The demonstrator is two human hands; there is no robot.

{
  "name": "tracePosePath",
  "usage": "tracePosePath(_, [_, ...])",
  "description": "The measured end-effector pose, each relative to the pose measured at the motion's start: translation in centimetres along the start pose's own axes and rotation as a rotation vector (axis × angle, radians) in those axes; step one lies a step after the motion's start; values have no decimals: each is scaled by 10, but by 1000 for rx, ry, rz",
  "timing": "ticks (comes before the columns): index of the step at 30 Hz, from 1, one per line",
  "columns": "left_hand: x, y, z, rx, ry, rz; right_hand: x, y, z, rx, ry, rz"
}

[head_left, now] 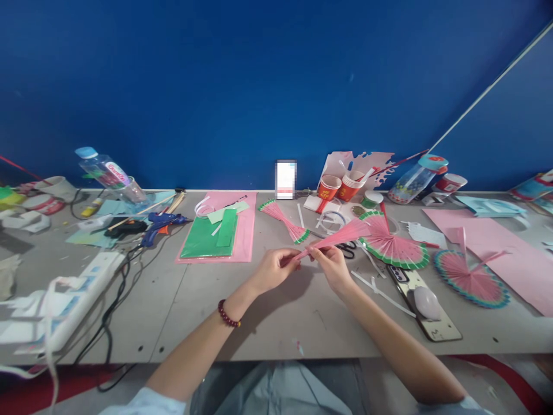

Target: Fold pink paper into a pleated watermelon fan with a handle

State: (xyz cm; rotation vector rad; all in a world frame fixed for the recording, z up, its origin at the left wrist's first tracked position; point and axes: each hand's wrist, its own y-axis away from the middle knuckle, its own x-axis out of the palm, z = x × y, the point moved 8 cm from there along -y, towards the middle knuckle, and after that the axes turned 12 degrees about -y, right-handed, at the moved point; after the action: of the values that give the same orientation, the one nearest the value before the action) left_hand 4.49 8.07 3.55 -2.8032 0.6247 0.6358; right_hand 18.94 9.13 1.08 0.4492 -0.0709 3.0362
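Observation:
Both hands grip a pleated pink paper fan (341,235) above the middle of the table. My left hand (276,270) pinches its narrow left end. Beside it, my right hand (332,266) is closed on the fan a little further along, and the folded pleats spread out to the upper right. Behind its far end lies an opened watermelon-patterned fan (400,248) with a green edge, partly covered. A smaller pleated paper piece, pinched in the middle (285,221), rests just beyond my hands.
Green paper sheets (207,237) lie on pink paper at left. A blue glue gun (162,226) and a power strip (82,302) are further left. At right are a phone (425,305), a round paper fan (470,280) and red paper cups (329,187).

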Motion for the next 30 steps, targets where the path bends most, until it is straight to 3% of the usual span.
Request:
tracePosePath(8, [1, 0, -2, -28, 9, 21, 1, 1, 1, 11, -2, 8])
tracePosePath(18, [0, -1, -3, 5, -58, 4, 24, 5, -10, 158, -102, 264])
tracePosePath(26, [-4, 6, -27, 129, -344, -104, 16, 4, 3, 16, -113, 131])
tracePosePath(30, [-9, 12, -36, 266, -479, -255, 10, 1, 6, -16, -157, 78])
